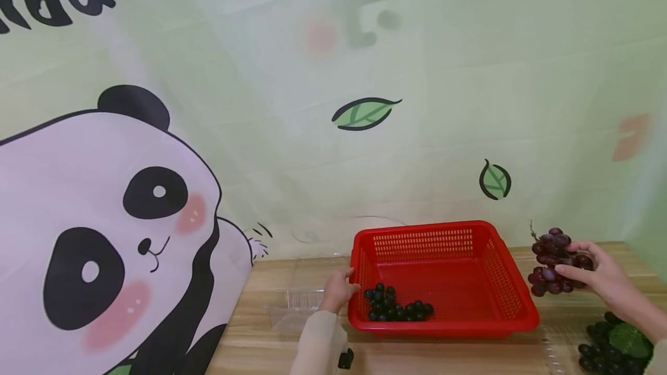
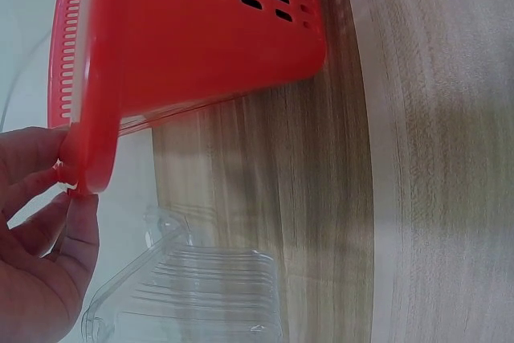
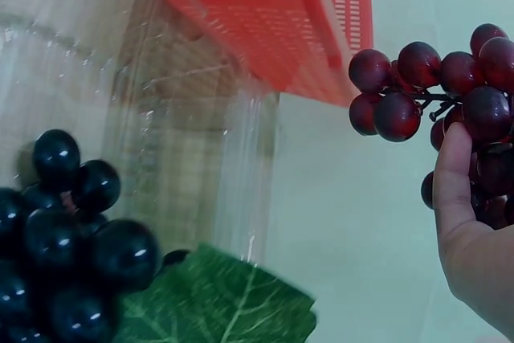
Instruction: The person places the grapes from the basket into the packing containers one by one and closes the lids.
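Note:
A red plastic basket with slotted walls stands on the wooden table. Inside, along its left front, lies a bunch of black grapes. My left hand pinches the basket's left rim, seen close up in the left wrist view, where fingers and thumb meet over the red rim. To the right of the basket, my right hand holds a bunch of dark red grapes up in the air, thumb across the front. Its stem points up. In the right wrist view the red grapes hang beside the thumb.
At the lower right, more black grapes with a green leaf lie in a clear plastic container. Another clear container stands left of the basket, behind my left hand. A panda-printed cloth hangs along the table's back edge.

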A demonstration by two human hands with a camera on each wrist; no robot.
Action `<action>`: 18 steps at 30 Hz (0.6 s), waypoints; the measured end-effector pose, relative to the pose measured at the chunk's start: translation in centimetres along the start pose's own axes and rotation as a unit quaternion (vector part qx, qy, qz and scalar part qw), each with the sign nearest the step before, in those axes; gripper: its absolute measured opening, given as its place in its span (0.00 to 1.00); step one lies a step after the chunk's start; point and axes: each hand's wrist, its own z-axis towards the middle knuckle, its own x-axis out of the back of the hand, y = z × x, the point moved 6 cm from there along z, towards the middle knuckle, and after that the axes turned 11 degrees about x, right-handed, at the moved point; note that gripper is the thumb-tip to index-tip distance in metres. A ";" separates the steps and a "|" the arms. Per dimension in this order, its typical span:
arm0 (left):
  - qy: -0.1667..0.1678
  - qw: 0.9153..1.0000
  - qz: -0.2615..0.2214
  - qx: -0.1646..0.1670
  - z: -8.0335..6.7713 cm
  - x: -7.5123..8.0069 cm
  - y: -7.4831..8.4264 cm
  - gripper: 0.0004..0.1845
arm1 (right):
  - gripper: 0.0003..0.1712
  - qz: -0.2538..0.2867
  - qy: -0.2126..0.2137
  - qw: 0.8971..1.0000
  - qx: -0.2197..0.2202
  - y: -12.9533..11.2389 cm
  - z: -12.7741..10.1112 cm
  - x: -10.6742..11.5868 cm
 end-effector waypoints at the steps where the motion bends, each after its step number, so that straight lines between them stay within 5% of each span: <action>1: -0.001 1.000 0.001 -0.001 0.0 0.0 0.0 0.25 | 0.22 0.000 -0.009 1.000 -0.001 0.0 -0.3 0.0; 10: -0.002 1.000 0.003 0.001 0.2 0.0 -0.2 0.25 | 0.21 0.009 -0.006 1.000 -0.024 5.0 -1.1 1.0; 18: -0.002 1.000 0.006 0.003 0.2 -0.1 -0.2 0.25 | 0.28 -0.011 -0.042 0.995 -0.089 -1.7 -3.9 0.4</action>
